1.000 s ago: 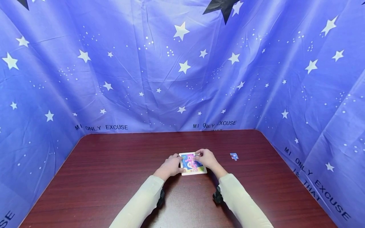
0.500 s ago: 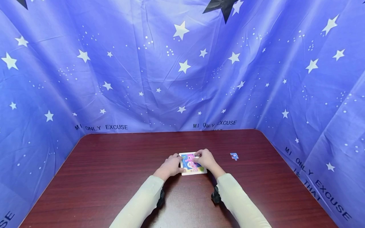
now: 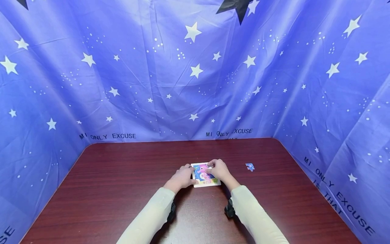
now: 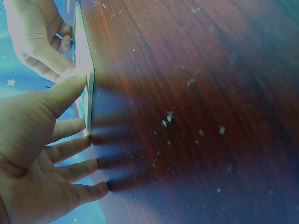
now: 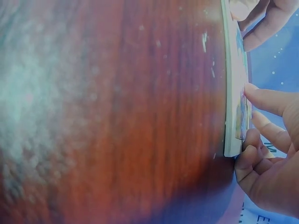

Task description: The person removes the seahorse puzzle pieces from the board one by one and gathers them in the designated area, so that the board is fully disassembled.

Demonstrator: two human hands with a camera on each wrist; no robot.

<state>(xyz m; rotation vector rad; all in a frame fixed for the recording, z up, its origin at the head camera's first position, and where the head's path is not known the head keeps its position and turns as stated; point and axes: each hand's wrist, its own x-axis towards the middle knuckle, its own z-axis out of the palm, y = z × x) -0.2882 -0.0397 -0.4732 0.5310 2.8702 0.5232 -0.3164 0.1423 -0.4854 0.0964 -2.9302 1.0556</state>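
In the head view, a jigsaw board (image 3: 202, 176) with a white frame and a pink seahorse picture lies on the table. My left hand (image 3: 181, 177) is at its left side. The left thumb (image 4: 70, 91) rests on the frame, and the other fingers, straight and spread, reach along the edge to the tabletop. Over the board's upper right part, my right hand (image 3: 220, 170) pinches a small puzzle piece between thumb and index finger, mostly hidden by the fingertips. Its other fingers curl beside the board's edge (image 5: 232, 140). A loose blue puzzle piece (image 3: 250, 167) lies to the right.
The reddish-brown wooden table (image 3: 122, 203) carries the board and the loose piece. A blue curtain (image 3: 170, 78) with white stars stands round its back and sides. Black wrist cameras (image 3: 230, 208) sit under the pale sleeves. Small light specks (image 4: 168, 119) dot the tabletop.
The right forearm has shifted slightly inward to the left. Both hands stay at the same places on the board, and the loose piece lies where it was.
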